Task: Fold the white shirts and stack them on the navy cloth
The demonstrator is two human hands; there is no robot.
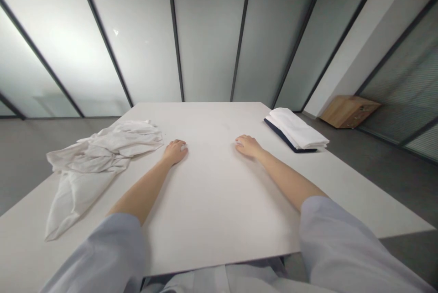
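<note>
Pale blue sleeves (102,256) fill the bottom of the view, the right sleeve (335,243) reaching further up than the left. Bare forearms run from them to the left hand (175,152) and right hand (247,146), which rest palm down on the smooth white surface (219,211), well apart and holding nothing. The fingers (183,146) of each hand lie loosely together, curled slightly against the surface. Just beside the left hand lies a crumpled cloth (92,160), thin and soft, bunched into ridges with one pointed corner hanging over the surface edge. Near the right hand sits a folded cloth (296,128), a neat white stack with rounded folds and a navy edge (284,135) beneath. Beyond the surface stand frosted glass panels (205,42) in dark frames; a wooden cabinet (349,111) sits on the grey floor (404,256).
</note>
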